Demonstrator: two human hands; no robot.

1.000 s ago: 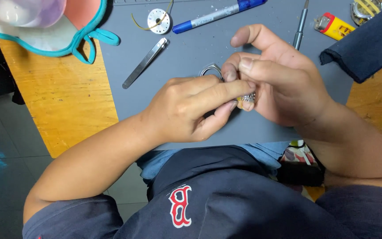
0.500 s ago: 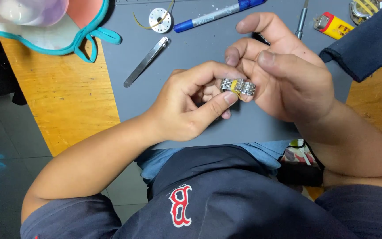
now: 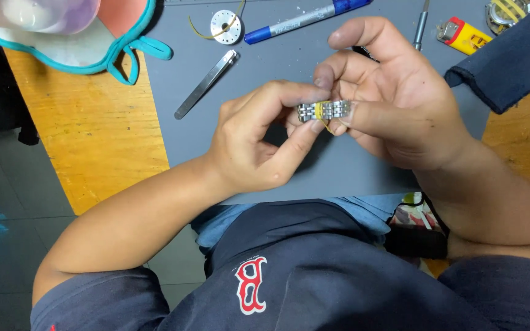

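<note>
Above the grey surface [image 3: 351,171], both hands pinch a metal watch band [image 3: 323,111]: left hand [image 3: 259,138] and right hand [image 3: 394,104] grip opposite ends. Working the links calls for steady fingertips.

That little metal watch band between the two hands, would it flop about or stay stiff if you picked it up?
The metal watch band looks made of small jointed links, so it would probably bend and drape unless supported. Both the left hand and the right hand pinch it, which suggests that. Its polished silver and gold surface may be a bit slippery.
</note>
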